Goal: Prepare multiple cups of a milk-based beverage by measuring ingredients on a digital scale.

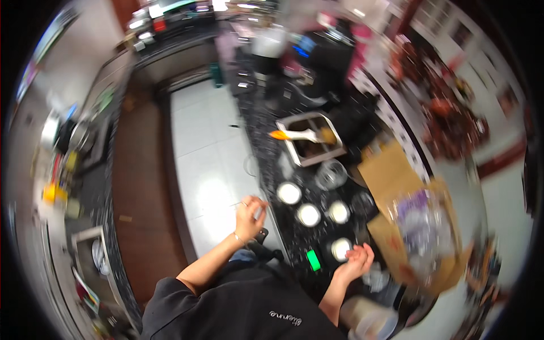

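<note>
My left hand (250, 216) hangs in the air over the tiled floor, beside the counter edge. Its fingers are loosely curled and I see nothing in them. At the right, my right hand (359, 259) has its bent fingers at the rim of a round cup with white contents (340, 248); blur hides whether they touch. Next to that cup glows a green display (313, 260), apparently part of a dark scale. Farther up the black speckled counter stand more white-filled cups (289, 193), (309, 215), (338, 212). A clear glass jar (331, 174) is beyond them.
A metal pan (301, 163) has an orange-tipped white utensil (297, 135) across it. Right of the cups, an opened brown cardboard box (391, 170) holds clear plastic-wrapped items (420, 233). A translucent tub (374, 321) is at lower right. Another dark counter (123, 255) runs along the left.
</note>
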Motion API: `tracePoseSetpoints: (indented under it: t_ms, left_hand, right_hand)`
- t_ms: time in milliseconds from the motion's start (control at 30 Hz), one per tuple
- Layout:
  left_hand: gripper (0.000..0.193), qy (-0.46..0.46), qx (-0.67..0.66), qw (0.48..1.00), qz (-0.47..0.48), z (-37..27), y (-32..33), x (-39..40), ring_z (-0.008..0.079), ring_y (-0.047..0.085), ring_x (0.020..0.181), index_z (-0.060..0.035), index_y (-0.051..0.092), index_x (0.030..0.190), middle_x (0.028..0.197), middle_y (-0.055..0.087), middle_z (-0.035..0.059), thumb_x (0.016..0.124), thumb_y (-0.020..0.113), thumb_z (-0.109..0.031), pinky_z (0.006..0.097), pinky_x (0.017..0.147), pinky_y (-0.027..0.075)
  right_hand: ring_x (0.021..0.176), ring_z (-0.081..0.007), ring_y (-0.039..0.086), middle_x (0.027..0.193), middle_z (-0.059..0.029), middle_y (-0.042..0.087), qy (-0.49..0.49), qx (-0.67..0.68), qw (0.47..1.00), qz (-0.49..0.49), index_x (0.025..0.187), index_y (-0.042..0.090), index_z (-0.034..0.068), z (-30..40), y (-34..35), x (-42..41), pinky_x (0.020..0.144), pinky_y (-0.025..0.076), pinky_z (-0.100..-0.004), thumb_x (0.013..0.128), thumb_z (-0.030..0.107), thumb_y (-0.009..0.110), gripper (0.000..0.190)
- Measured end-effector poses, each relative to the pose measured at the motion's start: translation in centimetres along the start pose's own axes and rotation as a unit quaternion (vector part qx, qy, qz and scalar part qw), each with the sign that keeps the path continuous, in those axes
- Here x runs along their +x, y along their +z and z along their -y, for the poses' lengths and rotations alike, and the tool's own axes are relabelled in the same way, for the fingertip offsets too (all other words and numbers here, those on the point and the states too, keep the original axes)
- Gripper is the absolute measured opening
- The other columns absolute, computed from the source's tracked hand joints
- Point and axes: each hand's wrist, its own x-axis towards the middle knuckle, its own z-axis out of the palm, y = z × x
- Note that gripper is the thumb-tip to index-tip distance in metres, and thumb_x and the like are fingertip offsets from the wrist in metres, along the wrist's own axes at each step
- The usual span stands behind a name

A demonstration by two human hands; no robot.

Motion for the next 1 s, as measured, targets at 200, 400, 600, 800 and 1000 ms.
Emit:
tracePoseSetpoints:
  t_ms: [200, 400, 600, 800, 1000]
  left_hand:
    - [0.016, -0.058, 0.122, 0.987, -0.09, 1.7, -9.6, -3.7, 0.0243, 0.053, 0.073, -0.0078, 0.061, 0.083, 0.076, 0.054, 0.0064, 0.07, 0.063, 0.001, 0.0344, 0.067, 0.043]
    - [0.01, -0.166, 0.241, 0.899, -0.326, 6.0, -19.6, -7.0, 0.0229, 0.055, 0.072, -0.0068, 0.063, 0.082, 0.072, 0.057, 0.0056, 0.072, 0.063, -0.003, 0.033, 0.072, 0.043]
    - [0.005, -0.176, 0.348, 0.815, -0.428, 12.0, -31.5, -10.3, 0.0241, 0.056, 0.076, -0.0044, 0.063, 0.076, 0.074, 0.059, 0.0082, 0.072, 0.064, -0.003, 0.0338, 0.072, 0.045]
    - [0.006, -0.246, 0.414, 0.691, -0.539, 14.3, -44.0, -12.7, 0.0261, 0.056, 0.075, -0.0036, 0.061, 0.079, 0.078, 0.06, 0.0096, 0.074, 0.063, -0.002, 0.034, 0.071, 0.045]
    - [0.009, -0.313, 0.406, 0.601, -0.614, 16.2, -48.2, -14.3, 0.0247, 0.059, 0.072, -0.0008, 0.059, 0.086, 0.078, 0.059, 0.0117, 0.077, 0.061, -0.001, 0.0321, 0.067, 0.046]
  right_hand:
    - [0.054, -0.011, 0.049, 0.072, -0.0054, 0.056, -0.007, -0.025, 0.977, 0.213, 0.095, 0.055, 0.002, 1.7, 13.3, -3.2, 0.051, 0.038, -0.0214, 0.087, 0.009, 0.044, 0.015]
    - [0.051, -0.0099, 0.049, 0.068, -0.0049, 0.055, 0.069, 0.011, 0.882, 0.466, 0.095, 0.054, 0.001, -1.3, 24.6, -13.9, 0.048, 0.04, -0.0206, 0.088, 0.007, 0.042, 0.016]
    - [0.049, -0.0104, 0.05, 0.066, -0.0054, 0.055, 0.093, 0.003, 0.751, 0.653, 0.1, 0.055, -0.001, -6.7, 35.1, -29.6, 0.046, 0.041, -0.0214, 0.088, 0.007, 0.045, 0.017]
    - [0.059, -0.0104, 0.055, 0.071, -0.0059, 0.059, 0.075, 0.009, 0.566, 0.821, 0.103, 0.057, -0.002, -6.6, 44.8, -46.5, 0.052, 0.046, -0.0223, 0.088, 0.008, 0.05, 0.019]
    - [0.059, -0.0074, 0.053, 0.072, -0.0035, 0.06, 0.03, 0.059, 0.391, 0.918, 0.107, 0.057, 0.0, -6.6, 56.2, -61.7, 0.053, 0.043, -0.0194, 0.089, 0.008, 0.052, 0.02]
